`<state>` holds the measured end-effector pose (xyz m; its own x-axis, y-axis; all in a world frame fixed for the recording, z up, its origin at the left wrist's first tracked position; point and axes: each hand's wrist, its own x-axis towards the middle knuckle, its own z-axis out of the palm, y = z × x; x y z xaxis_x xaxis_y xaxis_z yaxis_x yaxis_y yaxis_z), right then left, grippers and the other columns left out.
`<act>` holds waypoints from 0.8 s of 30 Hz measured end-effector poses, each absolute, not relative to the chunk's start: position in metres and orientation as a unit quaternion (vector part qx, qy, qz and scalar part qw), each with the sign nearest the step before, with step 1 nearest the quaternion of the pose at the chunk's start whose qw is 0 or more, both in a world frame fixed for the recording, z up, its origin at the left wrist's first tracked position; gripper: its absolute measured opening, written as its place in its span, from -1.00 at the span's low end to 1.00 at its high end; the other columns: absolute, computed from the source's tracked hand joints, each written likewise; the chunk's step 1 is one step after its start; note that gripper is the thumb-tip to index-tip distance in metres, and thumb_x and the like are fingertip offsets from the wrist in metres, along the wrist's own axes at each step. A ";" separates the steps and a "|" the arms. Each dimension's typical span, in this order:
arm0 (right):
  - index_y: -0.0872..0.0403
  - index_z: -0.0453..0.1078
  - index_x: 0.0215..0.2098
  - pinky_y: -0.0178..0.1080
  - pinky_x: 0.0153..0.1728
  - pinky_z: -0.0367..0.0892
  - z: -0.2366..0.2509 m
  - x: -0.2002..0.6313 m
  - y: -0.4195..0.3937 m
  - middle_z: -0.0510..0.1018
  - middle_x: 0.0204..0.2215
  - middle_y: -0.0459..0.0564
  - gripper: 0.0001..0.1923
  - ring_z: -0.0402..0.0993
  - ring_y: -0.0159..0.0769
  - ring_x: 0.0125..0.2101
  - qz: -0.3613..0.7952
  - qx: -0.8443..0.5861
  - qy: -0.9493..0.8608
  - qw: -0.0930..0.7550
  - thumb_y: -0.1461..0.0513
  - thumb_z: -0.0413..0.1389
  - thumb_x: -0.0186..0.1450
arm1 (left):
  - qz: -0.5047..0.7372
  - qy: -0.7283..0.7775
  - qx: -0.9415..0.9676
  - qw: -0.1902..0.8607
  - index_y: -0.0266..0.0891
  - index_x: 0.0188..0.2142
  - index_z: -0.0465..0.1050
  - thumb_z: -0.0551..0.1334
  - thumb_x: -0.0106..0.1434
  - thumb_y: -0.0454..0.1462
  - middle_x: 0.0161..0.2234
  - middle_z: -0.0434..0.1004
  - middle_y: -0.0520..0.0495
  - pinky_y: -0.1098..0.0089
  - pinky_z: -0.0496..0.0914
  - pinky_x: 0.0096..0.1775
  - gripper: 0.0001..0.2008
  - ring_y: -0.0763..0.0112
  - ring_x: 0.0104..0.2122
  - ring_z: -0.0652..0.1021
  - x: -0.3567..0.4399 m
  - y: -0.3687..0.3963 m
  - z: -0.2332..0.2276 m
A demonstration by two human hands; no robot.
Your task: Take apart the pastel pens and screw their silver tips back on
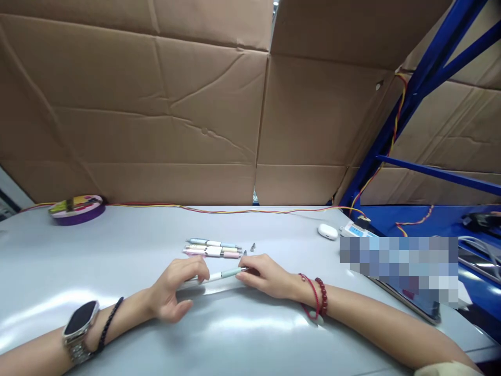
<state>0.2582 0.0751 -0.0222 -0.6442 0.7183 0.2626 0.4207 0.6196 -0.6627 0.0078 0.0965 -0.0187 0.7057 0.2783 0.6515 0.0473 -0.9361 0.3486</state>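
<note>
A round tin (77,208) is seen far left of the pen, at the back edge of the table (117,261), with a twisted wire (235,211) run along that edge. Nearer, the left hand (176,292) is half closed, its thumb and forefinger pinched on the white rear end of the pen (223,274). The pen is held just above the table between both hands, its long axis lying nearly level, left to right, with the metal tip pointed right and slightly away. The tip end is pinched by the fingertips of the right hand (266,277), which is loosely curled. Just behind the pen, three more pens (213,249) are laid side by side, parallel to it, and two small loose parts (250,248) lie at their right end. Judged from this, a pen is being put together or taken apart at its tip; the next move would call for a steady hold on the barrel while the tip is twisted or pulled along the axis. Right of the pen, a white earbud case (327,231) and a phone (410,303) are seen.
</note>
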 end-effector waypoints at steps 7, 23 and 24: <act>0.08 0.11 -0.52 -0.41 -0.50 0.07 -0.024 0.258 0.077 0.19 -0.59 -0.21 -0.70 0.09 -0.47 -0.56 0.278 -0.316 -0.869 0.260 0.15 -0.03 0.35 | 0.370 0.098 0.913 0.142 -0.22 -0.32 0.21 -0.14 0.31 -0.02 -0.53 0.24 0.01 0.43 0.15 -0.53 -0.63 0.42 -0.58 0.27 0.006 0.097 -0.020; 0.10 0.19 -0.54 -0.38 -0.46 0.13 -0.025 0.259 0.078 0.28 -0.57 -0.15 -0.62 0.16 -0.43 -0.54 0.258 -0.311 -0.886 0.228 0.07 -0.07 0.36 | 0.345 0.110 0.925 0.119 -0.20 -0.44 0.19 -0.17 0.32 -0.02 -0.63 0.11 0.07 0.42 0.05 -0.57 -0.60 0.45 -0.65 0.15 0.003 0.098 -0.026; 0.10 0.21 -0.53 -0.38 -0.46 0.13 -0.026 0.259 0.078 0.29 -0.56 -0.14 -0.62 0.18 -0.43 -0.53 0.258 -0.312 -0.886 0.226 0.06 -0.07 0.36 | 0.344 0.110 0.925 0.121 -0.20 -0.44 0.19 -0.17 0.32 -0.02 -0.63 0.11 0.07 0.43 0.05 -0.57 -0.61 0.45 -0.64 0.15 0.003 0.098 -0.026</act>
<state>0.2591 0.0783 -0.0255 -0.7030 0.6693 0.2404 0.4360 0.6727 -0.5978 0.0031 0.0980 -0.0264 0.7387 0.2870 0.6099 0.1208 -0.9465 0.2991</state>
